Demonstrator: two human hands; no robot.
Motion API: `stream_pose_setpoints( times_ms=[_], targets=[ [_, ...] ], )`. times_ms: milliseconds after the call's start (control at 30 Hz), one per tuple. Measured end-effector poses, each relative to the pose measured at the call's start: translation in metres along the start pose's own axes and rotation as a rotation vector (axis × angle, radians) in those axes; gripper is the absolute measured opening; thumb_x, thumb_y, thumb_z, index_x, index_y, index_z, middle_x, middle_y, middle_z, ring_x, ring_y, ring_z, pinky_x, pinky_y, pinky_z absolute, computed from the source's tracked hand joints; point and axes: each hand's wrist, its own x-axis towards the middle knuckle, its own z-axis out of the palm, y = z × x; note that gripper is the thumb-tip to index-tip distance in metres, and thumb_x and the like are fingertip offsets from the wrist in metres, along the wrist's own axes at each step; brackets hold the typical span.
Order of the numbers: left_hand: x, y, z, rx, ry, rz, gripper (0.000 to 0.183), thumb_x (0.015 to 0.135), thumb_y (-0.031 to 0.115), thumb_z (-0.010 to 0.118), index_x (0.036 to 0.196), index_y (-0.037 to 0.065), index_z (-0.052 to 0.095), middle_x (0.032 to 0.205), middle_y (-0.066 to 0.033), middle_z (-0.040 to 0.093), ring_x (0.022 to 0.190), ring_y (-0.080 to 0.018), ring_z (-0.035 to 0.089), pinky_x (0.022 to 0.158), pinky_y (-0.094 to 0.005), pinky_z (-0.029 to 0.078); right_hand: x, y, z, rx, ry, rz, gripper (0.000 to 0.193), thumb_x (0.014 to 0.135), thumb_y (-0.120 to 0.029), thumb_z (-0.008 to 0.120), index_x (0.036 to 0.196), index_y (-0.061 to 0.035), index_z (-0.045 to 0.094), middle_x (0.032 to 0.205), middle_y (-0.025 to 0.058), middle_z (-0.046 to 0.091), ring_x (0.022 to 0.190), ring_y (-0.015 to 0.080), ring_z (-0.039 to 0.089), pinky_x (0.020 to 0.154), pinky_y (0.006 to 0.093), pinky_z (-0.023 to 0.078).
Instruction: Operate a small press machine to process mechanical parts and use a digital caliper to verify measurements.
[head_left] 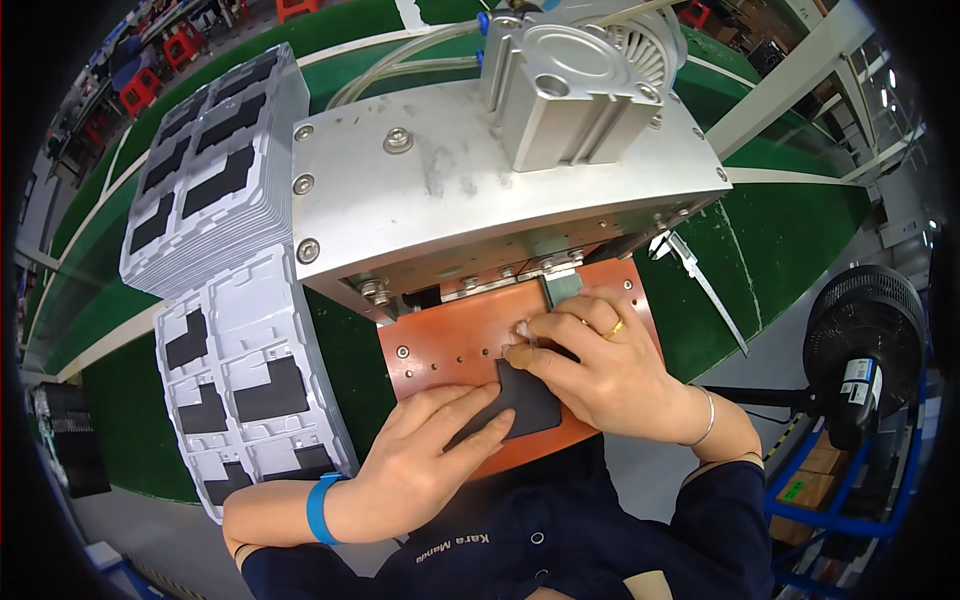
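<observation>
A flat, dark grey sheet piece [530,405] with a stepped outline lies on the orange-brown plate [430,350] of a metal press. My left hand [425,450] holds this piece from the left, thumb and fingertips pressed onto its surface and edge. Over its upper right part, my right hand [610,370] is closed in a pinch at the piece's upper corner. A small whitish, film-like scrap [520,332] shows at those fingertips; its exact shape is partly hidden. Just beyond the right fingers sits a greenish block [562,287] at the press opening.
The silver press [450,160] with its cylinder [580,90] overhangs the plate. White trays [215,240] of dark cut pieces are stacked on the left, with another tray [225,345] nearer. On the green bench [770,260] lies a caliper [705,285]. A black fan [865,340] stands at right.
</observation>
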Motion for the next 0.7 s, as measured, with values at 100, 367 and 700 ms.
stream_pose_setpoints(
  times_ms=[100,367,700],
  targets=[
    [-0.001,-0.003,-0.001,0.008,-0.01,0.021,0.044,0.071,0.006,0.068,0.114,0.001,0.071,0.124,-0.0195,0.062,0.105,-0.0302,0.06,0.085,-0.0371,0.052,0.006,-0.004,0.002,-0.089,0.004,0.059,0.023,0.08,-0.01,0.069,0.103,-0.008,0.067,0.114,0.0036,0.061,0.107,0.0224,0.055,0.093,0.0419,0.043],
    [0.002,-0.004,-0.004,0.007,-0.01,0.044,0.047,0.068,0.007,0.066,0.114,0.001,0.071,0.123,-0.0219,0.06,0.101,-0.0313,0.059,0.085,-0.0369,0.053,-0.01,0.009,0.008,0.283,0.182,0.109,0.021,0.078,-0.006,0.07,0.098,-0.0067,0.065,0.102,0.0063,0.067,0.099,0.0257,0.061,0.09,0.0391,0.047],
    [0.003,-0.002,-0.005,0.013,-0.05,0.053,0.047,0.067,0.006,0.066,0.113,0.001,0.072,0.123,-0.0226,0.059,0.101,-0.0323,0.057,0.088,-0.038,0.052,0.0,-0.004,-0.001,-0.07,0.052,0.048,0.028,0.073,-0.002,0.067,0.101,-0.0064,0.066,0.113,0.0079,0.068,0.114,0.0261,0.06,0.1,0.0461,0.045]
  ],
)
